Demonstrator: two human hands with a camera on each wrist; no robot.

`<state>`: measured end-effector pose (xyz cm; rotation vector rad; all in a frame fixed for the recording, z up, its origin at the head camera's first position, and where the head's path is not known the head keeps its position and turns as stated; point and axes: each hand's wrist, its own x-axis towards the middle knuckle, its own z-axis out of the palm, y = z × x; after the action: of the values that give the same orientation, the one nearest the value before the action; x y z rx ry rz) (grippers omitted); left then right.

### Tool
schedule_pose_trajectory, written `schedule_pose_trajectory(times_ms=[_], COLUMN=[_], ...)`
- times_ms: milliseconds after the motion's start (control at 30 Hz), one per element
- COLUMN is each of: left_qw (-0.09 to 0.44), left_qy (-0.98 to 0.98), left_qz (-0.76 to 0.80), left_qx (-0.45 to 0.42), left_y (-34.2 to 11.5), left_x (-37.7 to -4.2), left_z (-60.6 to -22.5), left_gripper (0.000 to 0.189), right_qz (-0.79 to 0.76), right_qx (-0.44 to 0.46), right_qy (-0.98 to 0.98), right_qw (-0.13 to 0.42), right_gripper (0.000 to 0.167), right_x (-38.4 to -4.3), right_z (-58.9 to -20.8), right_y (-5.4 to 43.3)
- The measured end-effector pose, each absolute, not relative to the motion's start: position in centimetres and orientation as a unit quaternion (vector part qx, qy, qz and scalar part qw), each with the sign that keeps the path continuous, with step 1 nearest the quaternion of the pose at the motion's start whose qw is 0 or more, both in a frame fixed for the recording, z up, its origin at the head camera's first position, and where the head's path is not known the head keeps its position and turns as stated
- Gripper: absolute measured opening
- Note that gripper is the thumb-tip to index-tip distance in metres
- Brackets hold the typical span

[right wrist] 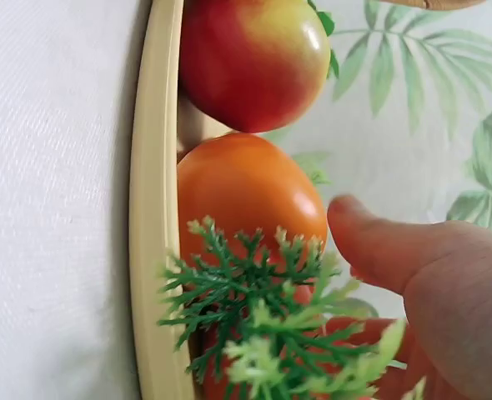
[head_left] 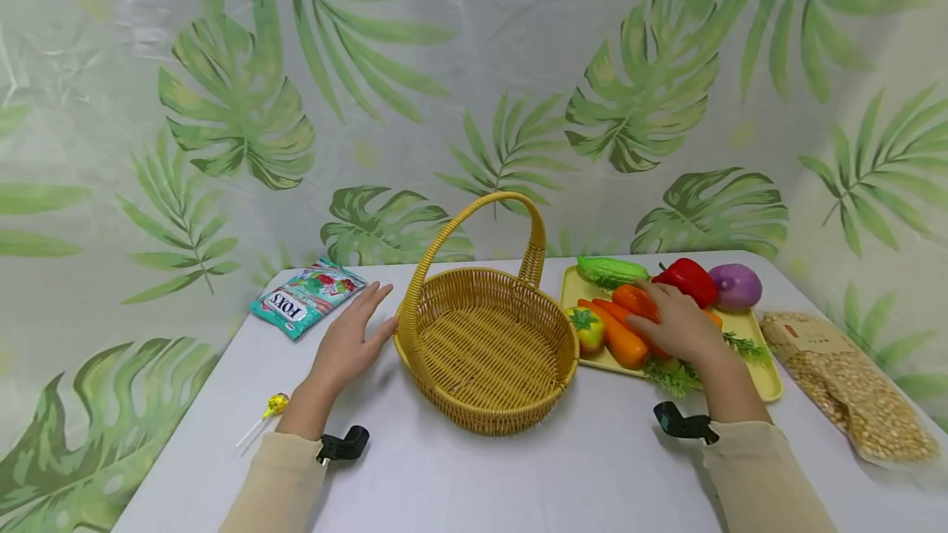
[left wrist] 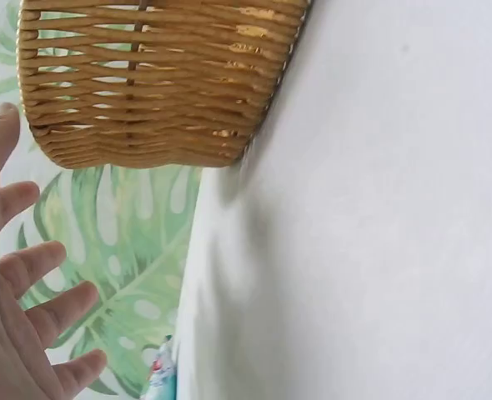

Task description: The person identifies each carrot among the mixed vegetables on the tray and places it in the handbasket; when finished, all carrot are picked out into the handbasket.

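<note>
A yellow-brown woven basket (head_left: 485,418) with a tall arched handle stands on the table. Beside its left rim is my left hand (head_left: 354,344), fingers spread and thumb near the weave; the left wrist view shows this hand (left wrist: 29,308) holding nothing. My right hand (head_left: 677,323) reaches over a pale yellow tray (head_left: 766,381) of vegetables. Its fingers and thumb lie apart around an orange-red, glossy vegetable (head_left: 633,300), partly covered by the hand. Carrots (head_left: 625,345) with green tops (right wrist: 263,292) and a red-yellow tomato (head_left: 587,329) lie left of it.
A green bitter melon (head_left: 611,270), a red pepper (head_left: 687,280) and a purple eggplant (head_left: 736,286) fill the tray's far side. At right lies a bag of beige kernels (head_left: 852,385). Leftward are a teal candy bag (head_left: 307,297) and a yellow-wrapped lollipop (head_left: 276,404).
</note>
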<state>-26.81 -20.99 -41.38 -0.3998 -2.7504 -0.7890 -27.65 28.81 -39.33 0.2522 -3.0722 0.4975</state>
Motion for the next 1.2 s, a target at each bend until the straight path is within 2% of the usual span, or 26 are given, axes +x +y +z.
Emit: schedule_pose_trajectory(times_ms=[400, 700, 867, 1200], left_qw=[0.063, 0.05, 0.03, -0.012], left_qy=[-0.874, -0.814, -0.798, -0.768], left_qz=[-0.464, -0.55, -0.578, -0.624], left_qx=[-0.133, -0.181, -0.168, -0.145], left_y=[-20.3, -19.4, -19.2, -19.1], left_x=[-27.5, -27.6, -27.4, -27.0], left_z=[-43.1, -43.9, -44.2, -44.5], left_gripper=[0.055, 0.05, 0.051, 0.049], right_qz=[0.16, 0.217, 0.237, 0.26], right_qx=[0.094, 0.061, 0.051, 0.038], right_qy=[-0.982, -0.974, -0.97, -0.964], right_qw=[0.022, 0.003, -0.001, 0.032], right_gripper=[0.059, 0.06, 0.061, 0.054], right_x=[-28.2, -28.3, -28.5, -28.8], right_z=[-40.2, -40.5, -40.8, -41.2], right_y=[29.3, 29.2, 29.5, 29.9])
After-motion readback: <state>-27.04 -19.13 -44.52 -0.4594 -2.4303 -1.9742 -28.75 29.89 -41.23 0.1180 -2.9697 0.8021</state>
